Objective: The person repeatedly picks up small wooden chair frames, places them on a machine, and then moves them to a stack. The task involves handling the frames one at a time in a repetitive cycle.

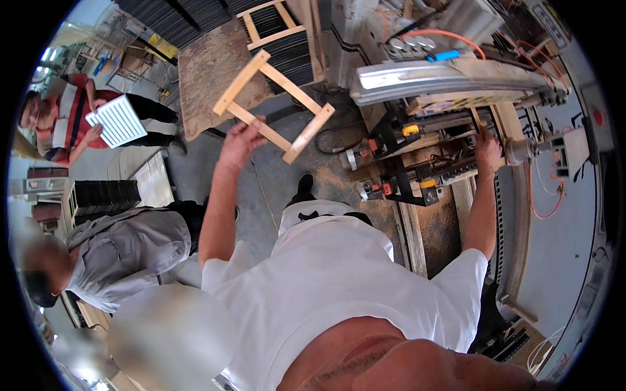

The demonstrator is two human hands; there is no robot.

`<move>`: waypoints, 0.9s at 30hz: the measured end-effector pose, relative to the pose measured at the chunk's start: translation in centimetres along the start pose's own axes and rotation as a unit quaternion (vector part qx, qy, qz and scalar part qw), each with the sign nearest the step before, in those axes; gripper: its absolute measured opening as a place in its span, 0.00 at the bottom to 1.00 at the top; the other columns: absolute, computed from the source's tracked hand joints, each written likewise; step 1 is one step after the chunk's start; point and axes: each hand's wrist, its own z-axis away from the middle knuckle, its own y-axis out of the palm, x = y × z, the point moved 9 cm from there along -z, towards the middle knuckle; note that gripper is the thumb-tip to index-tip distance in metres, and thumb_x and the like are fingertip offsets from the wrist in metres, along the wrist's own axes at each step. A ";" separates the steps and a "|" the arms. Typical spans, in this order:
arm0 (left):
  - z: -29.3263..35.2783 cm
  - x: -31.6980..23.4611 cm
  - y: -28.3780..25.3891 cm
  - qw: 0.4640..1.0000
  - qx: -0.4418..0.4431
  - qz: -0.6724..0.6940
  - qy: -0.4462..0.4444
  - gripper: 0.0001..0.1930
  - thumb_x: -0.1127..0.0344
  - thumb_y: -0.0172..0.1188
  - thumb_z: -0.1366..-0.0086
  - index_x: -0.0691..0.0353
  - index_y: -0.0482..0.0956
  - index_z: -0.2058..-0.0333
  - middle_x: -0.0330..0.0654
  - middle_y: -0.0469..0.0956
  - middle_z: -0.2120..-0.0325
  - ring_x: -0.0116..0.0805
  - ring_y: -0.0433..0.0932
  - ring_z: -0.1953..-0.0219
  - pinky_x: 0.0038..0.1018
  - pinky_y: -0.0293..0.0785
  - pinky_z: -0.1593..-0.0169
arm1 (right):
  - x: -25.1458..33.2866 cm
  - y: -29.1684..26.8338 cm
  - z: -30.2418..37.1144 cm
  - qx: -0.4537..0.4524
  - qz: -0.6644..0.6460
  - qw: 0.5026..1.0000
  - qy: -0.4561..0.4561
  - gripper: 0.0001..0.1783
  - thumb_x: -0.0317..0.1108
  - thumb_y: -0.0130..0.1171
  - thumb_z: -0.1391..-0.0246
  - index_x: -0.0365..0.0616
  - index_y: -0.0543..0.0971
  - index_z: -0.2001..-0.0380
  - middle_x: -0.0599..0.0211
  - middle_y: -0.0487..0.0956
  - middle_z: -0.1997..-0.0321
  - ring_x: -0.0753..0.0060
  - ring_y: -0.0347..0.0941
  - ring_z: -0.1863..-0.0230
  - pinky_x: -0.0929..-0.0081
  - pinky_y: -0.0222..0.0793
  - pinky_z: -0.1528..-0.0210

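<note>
Left hand (242,140) pinches the wooden frame (309,134) by its near side, aloft by the desk (199,88); right hand (488,151) at the machine (450,79), grip unclear; best hold firm, corners clear of both.

The place is a woodworking workshop. Sawdust (450,231) lies beneath a large metal machine (450,78) with clamps (403,190) and orange hoses (450,34). Around it are a dusty table (212,72), a bare wooden frame (241,83), stacked dark slats (104,197) and a co-worker (63,127) holding a slatted white panel (117,122).
</note>
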 end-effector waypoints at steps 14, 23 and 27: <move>-31.7 -14.1 -12.2 0.997 -0.042 -0.059 0.033 0.10 0.59 0.59 0.32 0.56 0.78 0.57 0.31 0.80 0.66 0.21 0.77 0.67 0.19 0.74 0.64 | 14.4 -10.3 7.8 -0.168 -0.283 0.941 0.080 0.17 0.37 0.61 0.41 0.36 0.80 0.54 0.58 0.83 0.61 0.71 0.78 0.59 0.74 0.73 0.54; -37.2 -13.8 -9.5 0.979 -0.124 -0.129 0.101 0.30 0.61 0.71 0.42 0.74 0.72 0.47 0.50 0.80 0.59 0.37 0.80 0.57 0.29 0.80 0.56 | 21.8 -6.2 20.1 -0.084 -0.351 0.913 0.188 0.11 0.28 0.61 0.43 0.36 0.81 0.57 0.63 0.82 0.59 0.75 0.77 0.57 0.78 0.70 0.52; -29.3 -18.6 -4.4 0.831 -0.153 -0.436 0.309 0.32 0.51 0.71 0.47 0.71 0.78 0.52 0.57 0.78 0.53 0.49 0.75 0.49 0.39 0.70 0.44 | 22.0 -5.8 23.8 -0.086 -0.336 0.904 0.249 0.09 0.28 0.61 0.42 0.37 0.82 0.59 0.64 0.82 0.59 0.77 0.76 0.59 0.80 0.71 0.57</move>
